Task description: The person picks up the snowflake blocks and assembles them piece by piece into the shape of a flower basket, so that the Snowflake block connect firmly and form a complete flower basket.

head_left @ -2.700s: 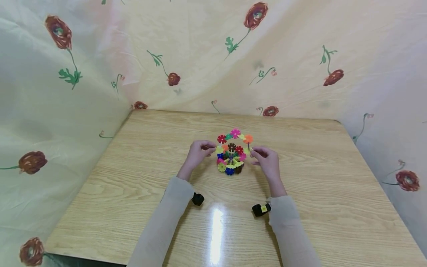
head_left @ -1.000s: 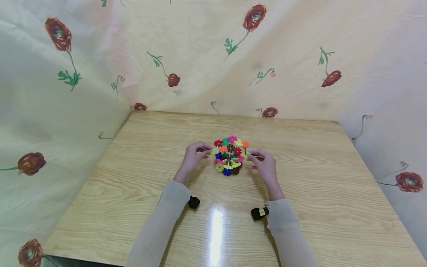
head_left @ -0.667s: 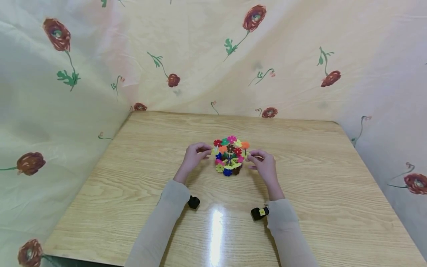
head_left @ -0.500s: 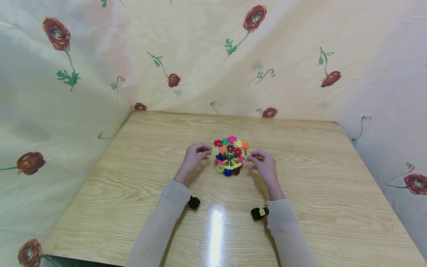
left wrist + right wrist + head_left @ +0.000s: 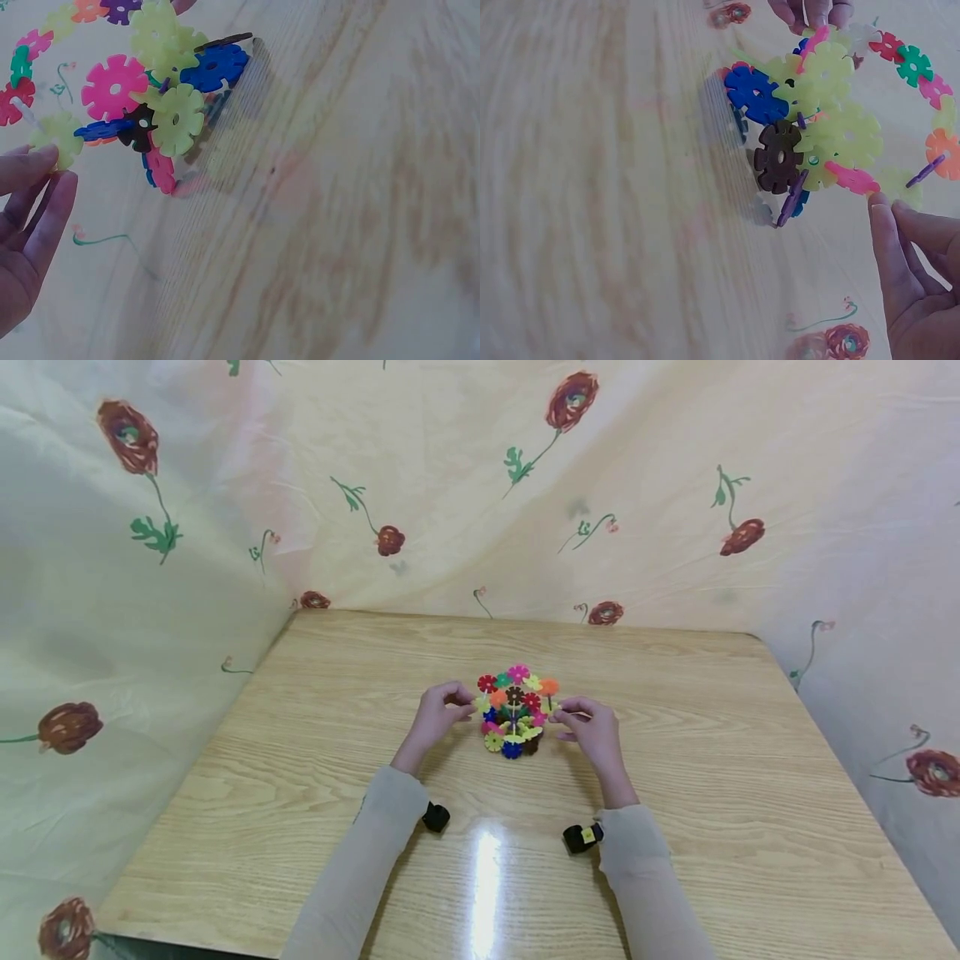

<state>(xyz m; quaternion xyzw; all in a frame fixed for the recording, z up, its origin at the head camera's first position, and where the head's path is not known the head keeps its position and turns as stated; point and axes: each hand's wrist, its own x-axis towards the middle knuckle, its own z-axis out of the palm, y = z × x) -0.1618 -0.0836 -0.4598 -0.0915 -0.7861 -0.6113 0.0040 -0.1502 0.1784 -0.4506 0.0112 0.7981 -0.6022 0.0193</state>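
A basket-shaped build of notched plastic snowflake discs (image 5: 514, 697), in many colours, stands on the table between my hands. Over its far side curves an arch of discs with a pink disc (image 5: 518, 673) at the top. My left hand (image 5: 437, 714) pinches a pale yellow disc (image 5: 64, 135) on the left side between thumb and fingers. On the opposite side, my right hand (image 5: 597, 731) pinches another pale yellow disc (image 5: 901, 187), close to a purple disc (image 5: 926, 171). Blue, brown and yellow discs form the lower part, near the wood.
The build rests on a wood-grain table (image 5: 712, 760), with a bright light streak in front. Floral cloth (image 5: 450, 460) hangs behind the table and along both sides. Black wrist cameras sit under the left (image 5: 436, 817) and right (image 5: 582, 838) sleeves.
Since the oldest frame, the arch has come lower and nearer, and both hands have shifted slightly left with the build. In the last second there is only a slight shift; both pinches stay.
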